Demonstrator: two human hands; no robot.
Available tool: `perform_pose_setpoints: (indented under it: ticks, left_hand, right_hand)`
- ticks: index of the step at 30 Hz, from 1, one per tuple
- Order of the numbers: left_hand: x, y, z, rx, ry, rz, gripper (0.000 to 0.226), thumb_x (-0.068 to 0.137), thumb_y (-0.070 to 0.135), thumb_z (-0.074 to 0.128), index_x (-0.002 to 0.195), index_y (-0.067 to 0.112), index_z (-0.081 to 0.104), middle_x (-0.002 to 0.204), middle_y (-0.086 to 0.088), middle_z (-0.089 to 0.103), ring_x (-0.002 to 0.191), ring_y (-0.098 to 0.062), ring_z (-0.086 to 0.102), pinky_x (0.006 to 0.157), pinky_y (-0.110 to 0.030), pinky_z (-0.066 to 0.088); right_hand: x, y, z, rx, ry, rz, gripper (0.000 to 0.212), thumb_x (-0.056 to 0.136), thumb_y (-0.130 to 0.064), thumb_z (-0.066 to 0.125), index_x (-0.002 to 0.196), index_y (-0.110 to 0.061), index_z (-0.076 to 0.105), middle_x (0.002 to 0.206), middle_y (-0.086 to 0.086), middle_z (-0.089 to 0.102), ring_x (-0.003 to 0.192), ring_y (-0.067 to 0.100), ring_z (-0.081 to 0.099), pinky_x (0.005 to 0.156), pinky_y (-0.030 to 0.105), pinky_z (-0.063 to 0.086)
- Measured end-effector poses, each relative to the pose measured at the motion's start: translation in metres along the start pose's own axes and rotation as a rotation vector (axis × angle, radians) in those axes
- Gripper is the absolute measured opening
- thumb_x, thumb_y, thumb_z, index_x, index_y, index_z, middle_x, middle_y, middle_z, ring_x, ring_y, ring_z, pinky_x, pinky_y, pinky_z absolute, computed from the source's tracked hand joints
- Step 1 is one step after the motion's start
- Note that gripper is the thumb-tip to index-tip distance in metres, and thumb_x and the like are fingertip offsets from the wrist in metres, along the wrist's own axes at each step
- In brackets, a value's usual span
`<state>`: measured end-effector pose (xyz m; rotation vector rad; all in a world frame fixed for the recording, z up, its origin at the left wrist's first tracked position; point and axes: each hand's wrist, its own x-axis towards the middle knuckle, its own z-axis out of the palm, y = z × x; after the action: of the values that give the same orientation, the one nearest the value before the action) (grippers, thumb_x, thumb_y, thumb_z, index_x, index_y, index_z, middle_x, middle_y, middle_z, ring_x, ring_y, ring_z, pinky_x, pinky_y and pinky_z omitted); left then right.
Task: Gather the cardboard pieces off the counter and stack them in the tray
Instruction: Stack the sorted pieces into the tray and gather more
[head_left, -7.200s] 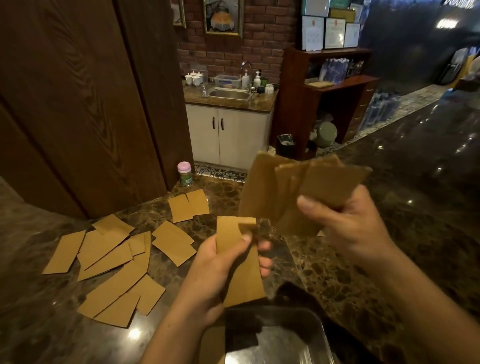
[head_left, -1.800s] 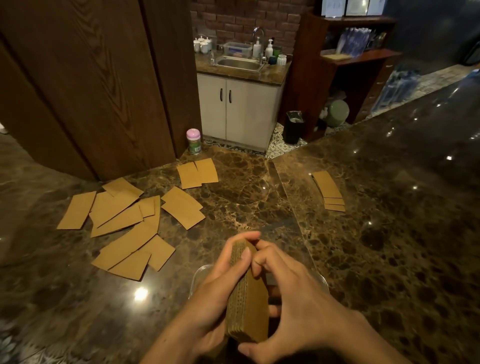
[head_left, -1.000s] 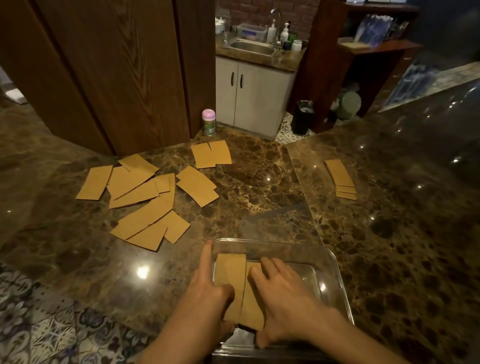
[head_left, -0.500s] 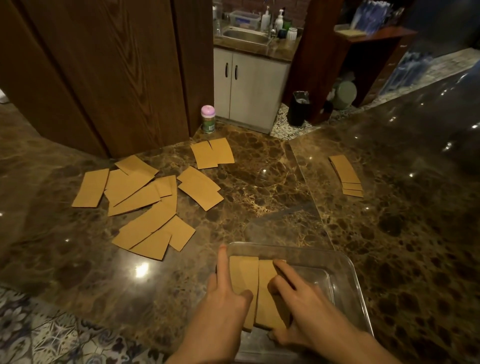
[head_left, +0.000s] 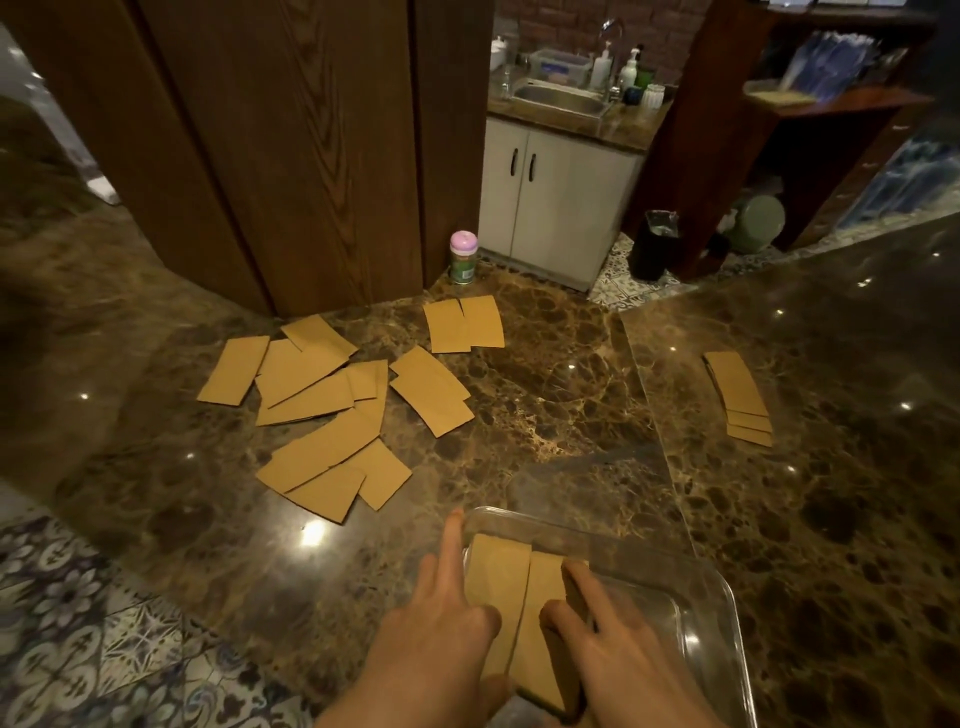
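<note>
My left grip (head_left: 441, 639) lay apart, fingers straight, pressing the stack of cardboard (head_left: 511, 587) flat. My right grip (head_left: 613, 644) was spread on its other half, clamped on nothing. Moments before, I had held that stack upright between both hands; now it lay in the tray (head_left: 722, 587), so this batch was delivered. Left of the tray a scatter of pieces (head_left: 322, 410) remained on the worktop (head_left: 545, 395), with a pair (head_left: 462, 325) beyond the tray and a small pile (head_left: 740, 395) to its right. A pink-capped bottle (head_left: 462, 258) stood further beyond; nothing seemed to block my reach.
</note>
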<state>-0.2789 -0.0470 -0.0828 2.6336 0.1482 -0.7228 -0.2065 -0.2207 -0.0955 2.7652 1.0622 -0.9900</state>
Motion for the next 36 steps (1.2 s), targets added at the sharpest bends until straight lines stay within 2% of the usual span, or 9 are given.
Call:
perform_pose_setpoints:
  ticks: [3,6,8,12,15,18,24,28,36]
  left_hand:
    - [0.001,-0.007,-0.016,-0.102,-0.068,0.087,0.050,0.088,0.072,0.050,0.123,0.038,0.061,0.163,0.001,-0.037,0.156,-0.024,-0.006,0.115,-0.048,0.037]
    - [0.002,-0.044,-0.039,-0.542,-0.120,0.163,0.054,0.086,0.071,0.057,0.137,0.066,0.038,0.169,0.016,0.004,0.154,-0.012,0.015,0.120,-0.048,0.031]
    - [0.011,-0.071,-0.060,-0.713,0.004,0.140,0.062,0.086,0.060,0.064,0.142,0.061,0.037,0.157,0.015,0.038,0.141,-0.005,0.041,0.112,-0.035,0.044]
    - [0.057,-0.144,-0.097,-0.547,0.377,-0.152,0.081,0.080,0.039,0.082,0.149,0.033,0.041,0.147,-0.001,0.049,0.135,-0.020,0.049,0.101,-0.030,0.046]
    - [0.102,-0.201,-0.123,-0.196,0.437,-0.375,0.101,0.069,0.048,0.088,0.152,0.032,0.034,0.157,-0.011,0.038,0.142,-0.032,0.039,0.113,-0.043,0.039]
    - [0.133,-0.237,-0.142,-0.058,0.409,-0.491,0.122,0.054,0.057,0.091,0.154,0.033,0.025,0.163,-0.012,0.027,0.146,-0.037,0.030,0.115,-0.054,0.037]
    - [0.156,-0.239,-0.155,0.050,0.258,-0.462,0.118,0.052,0.058,0.092,0.148,0.026,0.031,0.146,-0.012,0.039,0.135,-0.035,0.039,0.108,-0.049,0.044]
    - [0.163,-0.245,-0.154,0.062,0.223,-0.388,0.096,0.060,0.060,0.087,0.137,0.025,0.042,0.130,-0.008,0.054,0.118,-0.029,0.049,0.099,-0.043,0.048]
    - [0.163,-0.238,-0.138,-0.012,0.255,-0.268,0.088,0.075,0.054,0.079,0.144,0.023,0.033,0.133,-0.006,0.038,0.126,-0.031,0.045,0.107,-0.045,0.044]
  right_hand:
    - [-0.001,0.000,-0.031,-0.027,-0.084,-0.037,0.044,0.100,-0.040,0.061,0.142,-0.033,0.051,0.171,0.003,0.006,0.156,0.032,0.015,0.122,0.050,0.030]
    - [0.000,-0.006,-0.084,0.150,-0.102,-0.058,0.043,0.081,-0.067,0.071,0.110,-0.036,0.071,0.119,-0.014,0.064,0.108,0.004,0.062,0.084,0.023,0.052]
    - [0.016,-0.005,-0.110,0.314,-0.058,-0.078,0.040,0.077,-0.071,0.072,0.092,-0.034,0.072,0.091,-0.008,0.072,0.083,0.004,0.067,0.068,0.025,0.055]
    - [0.100,-0.002,-0.145,0.443,0.160,-0.083,0.040,0.080,-0.064,0.074,0.103,-0.032,0.073,0.102,-0.009,0.074,0.095,0.008,0.069,0.087,0.033,0.059]
    - [0.174,-0.011,-0.155,0.444,0.244,0.028,0.074,0.079,-0.057,0.082,0.139,-0.020,0.059,0.136,0.001,0.066,0.125,0.022,0.062,0.104,0.039,0.053]
    - [0.231,-0.030,-0.154,0.417,0.241,0.112,0.085,0.075,-0.059,0.084,0.137,-0.010,0.052,0.140,0.011,0.060,0.127,0.030,0.057,0.103,0.042,0.052]
    - [0.274,-0.077,-0.142,0.288,0.266,0.258,0.116,0.061,-0.064,0.091,0.147,-0.007,0.039,0.151,0.017,0.042,0.141,0.039,0.039,0.114,0.048,0.043]
    - [0.284,-0.081,-0.138,0.340,0.230,0.310,0.112,0.062,-0.056,0.094,0.147,-0.005,0.041,0.148,0.018,0.048,0.138,0.040,0.044,0.111,0.046,0.044]
    - [0.275,-0.083,-0.124,0.526,0.302,0.249,0.081,0.081,-0.037,0.087,0.145,-0.012,0.043,0.146,0.016,0.054,0.136,0.037,0.051,0.108,0.044,0.046]
